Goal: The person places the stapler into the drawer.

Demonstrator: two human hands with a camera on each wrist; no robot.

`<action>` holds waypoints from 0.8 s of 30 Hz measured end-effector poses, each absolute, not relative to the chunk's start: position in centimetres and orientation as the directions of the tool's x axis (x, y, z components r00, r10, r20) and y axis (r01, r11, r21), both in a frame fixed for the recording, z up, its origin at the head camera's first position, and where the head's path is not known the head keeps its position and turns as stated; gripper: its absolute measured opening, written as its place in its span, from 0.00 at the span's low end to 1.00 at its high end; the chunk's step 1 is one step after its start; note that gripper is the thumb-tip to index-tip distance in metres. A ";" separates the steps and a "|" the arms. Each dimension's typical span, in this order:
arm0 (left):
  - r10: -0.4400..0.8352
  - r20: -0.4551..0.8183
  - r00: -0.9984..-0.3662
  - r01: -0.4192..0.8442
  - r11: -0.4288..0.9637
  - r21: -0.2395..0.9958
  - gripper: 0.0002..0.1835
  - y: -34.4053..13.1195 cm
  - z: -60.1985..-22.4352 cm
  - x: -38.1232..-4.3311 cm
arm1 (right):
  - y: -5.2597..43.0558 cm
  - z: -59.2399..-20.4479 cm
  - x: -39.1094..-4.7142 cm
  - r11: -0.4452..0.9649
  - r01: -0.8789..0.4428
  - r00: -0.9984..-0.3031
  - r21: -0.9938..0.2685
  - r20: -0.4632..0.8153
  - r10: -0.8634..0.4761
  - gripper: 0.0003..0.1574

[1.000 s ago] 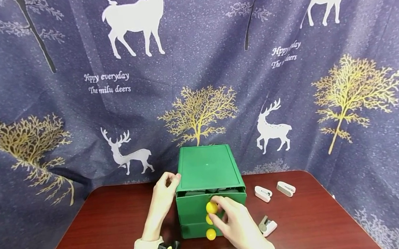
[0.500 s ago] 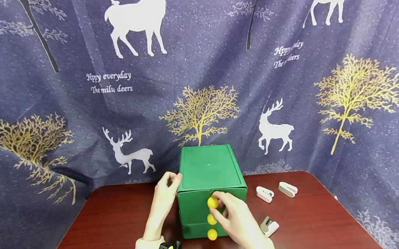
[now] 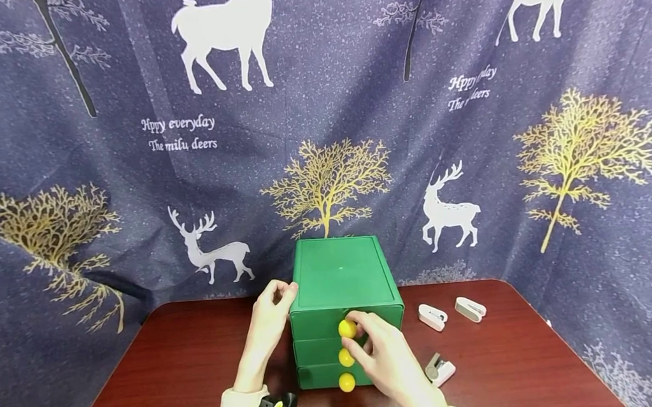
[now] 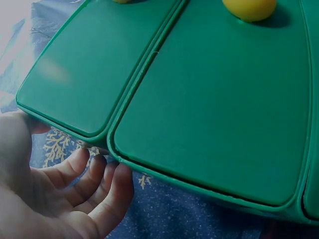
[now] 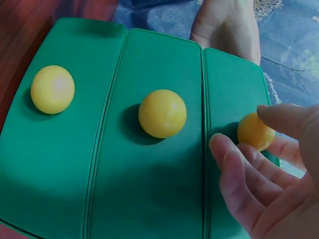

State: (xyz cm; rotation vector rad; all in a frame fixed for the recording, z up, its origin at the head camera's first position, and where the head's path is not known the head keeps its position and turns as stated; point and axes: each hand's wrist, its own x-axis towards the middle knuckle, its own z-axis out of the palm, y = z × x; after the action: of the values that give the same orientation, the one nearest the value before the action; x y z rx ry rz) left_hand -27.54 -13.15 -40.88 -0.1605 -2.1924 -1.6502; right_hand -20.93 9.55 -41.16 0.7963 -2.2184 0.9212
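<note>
A green cabinet of three stacked drawers (image 3: 339,269) stands on the table, each drawer front flush with the frame. Round yellow knobs run down its front. The top knob (image 5: 255,133) is pinched between the thumb and fingers of my right hand (image 3: 380,349). Below it are the middle knob (image 5: 162,113) and the bottom knob (image 5: 52,89), both untouched. My left hand (image 3: 272,307) rests at the cabinet's left side near the top front corner. In the left wrist view its loosely bent fingers (image 4: 119,191) touch the side edge.
Two white staplers, a nearer one (image 3: 433,317) and a farther one (image 3: 470,309), lie right of the cabinet. Another small white-and-grey stapler (image 3: 439,369) lies close to my right forearm. A dark blue deer-print cloth (image 3: 318,102) hangs behind the reddish-brown table (image 3: 200,354).
The top drawer, open a little with dark things showing inside, has slid in and is closed. My right hand moved inward with its knob. My left hand stayed at the side.
</note>
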 end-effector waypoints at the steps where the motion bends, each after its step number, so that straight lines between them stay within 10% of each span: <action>1: -0.142 0.371 -0.918 0.318 0.299 0.900 0.14 -13.2 -40.9 -27.5 | 9.6 -41.2 -20.9 0.585 -0.705 -0.645 -0.400 0.705 -0.295 0.21; 24: -0.134 0.370 -0.920 0.325 0.271 0.906 0.14 -13.2 -40.8 -27.6 | 9.4 -44.7 -18.2 0.670 -0.582 -0.727 -0.461 0.664 -0.174 0.43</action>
State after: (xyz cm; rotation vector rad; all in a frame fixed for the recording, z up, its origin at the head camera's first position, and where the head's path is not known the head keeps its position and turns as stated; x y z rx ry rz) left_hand -27.60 -13.19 -40.78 -0.1731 -2.1744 -1.6869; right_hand -18.22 9.35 -44.65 0.5813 -2.2965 0.9091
